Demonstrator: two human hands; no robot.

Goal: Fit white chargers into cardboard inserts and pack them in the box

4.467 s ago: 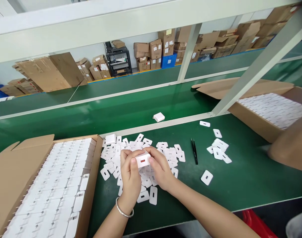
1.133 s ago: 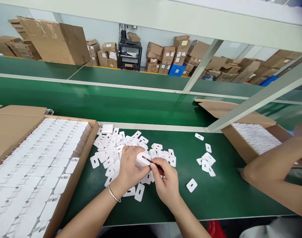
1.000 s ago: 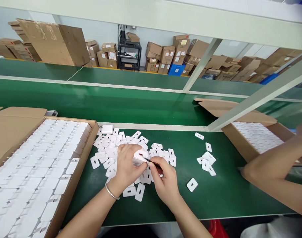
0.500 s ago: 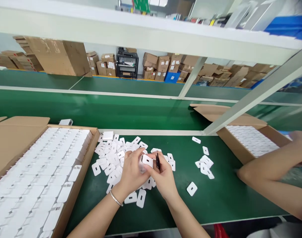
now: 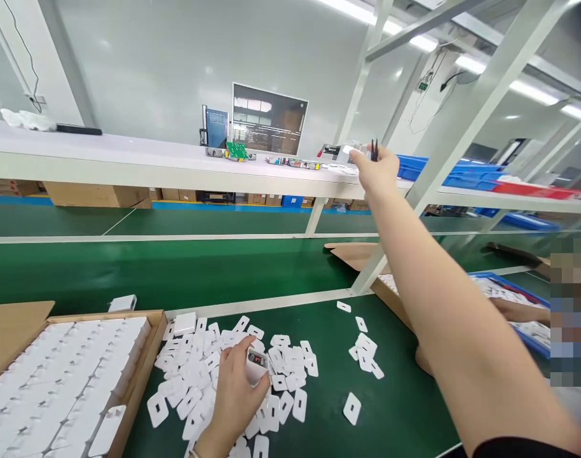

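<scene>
Low over the pile of white plates (image 5: 195, 375), my left hand (image 5: 240, 388) grips a small white case (image 5: 256, 365) whose open end shows a dark and red inside. My right hand (image 5: 379, 166) is raised to the upper shelf (image 5: 166, 166), with black tweezers (image 5: 374, 151) held in it, points up. White items (image 5: 345, 152) lie on the shelf just beside its fingertips. Whether the fingers touch them I cannot tell. Each loose plate is flat with rounded corners and a slot.
A carton (image 5: 152, 331) of white cases stands at the left. Another carton (image 5: 390, 299) is partly behind my right forearm. A slanted frame post (image 5: 428, 181) rises near that arm. Blue trays (image 5: 457, 175) sit on the shelf; another person's arm (image 5: 519, 310) is at the right.
The view has tilted up. My right hand has left the case and risen to the shelf with the tweezers. My left hand still holds the case, now with its inside showing.
</scene>
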